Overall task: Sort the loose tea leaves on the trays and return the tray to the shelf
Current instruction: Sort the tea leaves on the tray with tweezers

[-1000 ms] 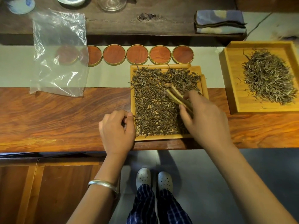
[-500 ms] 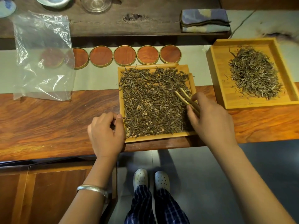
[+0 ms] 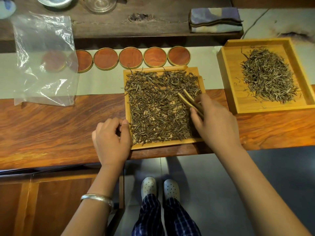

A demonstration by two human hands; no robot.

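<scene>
On the near tray (image 3: pixel 128 106), the right hand (image 3: pixel 215 121) is gripping bamboo tongs (image 3: pixel 189 101) over spread tea leaves (image 3: pixel 158 106); the left hand (image 3: pixel 110 140) is pinching a leaf at the edge. Sorting is seeming unfinished; returning the tray to the shelf is still waiting.

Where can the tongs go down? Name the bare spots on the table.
Bare tabletop lies left of the near tray, below the plastic bag. A narrower strip runs between the near tray and the far tray. Crowded: the coasters behind the near tray, where the right hand holds the tongs.
</scene>
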